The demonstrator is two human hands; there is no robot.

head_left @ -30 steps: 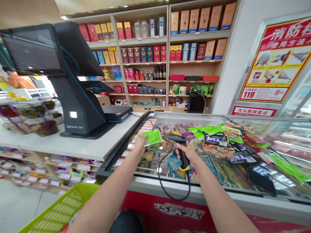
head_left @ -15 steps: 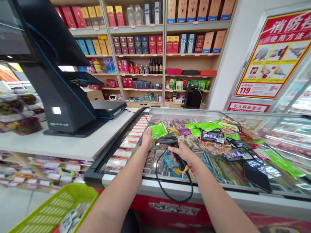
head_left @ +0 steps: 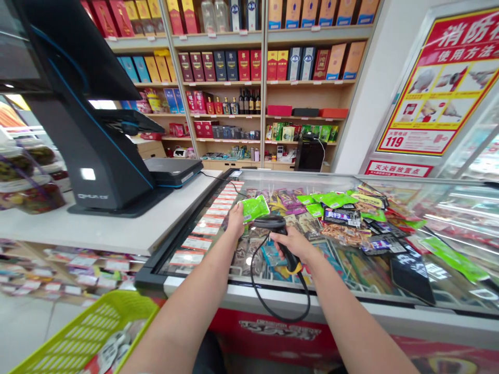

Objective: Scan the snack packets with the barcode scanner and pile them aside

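My left hand (head_left: 235, 220) grips the left end of a green snack packet (head_left: 255, 208), held above the glass top of a chest freezer (head_left: 249, 280). My right hand (head_left: 290, 242) is wrapped round the handle of a black barcode scanner (head_left: 272, 223). The scanner's head sits just below and right of the packet, facing left towards it. Its black cable (head_left: 255, 291) hangs in a loop in front of the freezer's edge. To the right, a pile of snack packets (head_left: 343, 218), green, black and reddish, lies on the glass.
A phone (head_left: 411, 275) and a long green packet (head_left: 454, 258) lie on the right of the glass. Left stands a counter (head_left: 128, 234) with a dark checkout machine (head_left: 105, 156). A yellow-green basket (head_left: 86, 327) holding goods is low at left. Shelves of boxes (head_left: 220, 67) line the back.
The view has shifted very slightly. Both hands keep their holds on the packet and scanner, with almost no movement between them.
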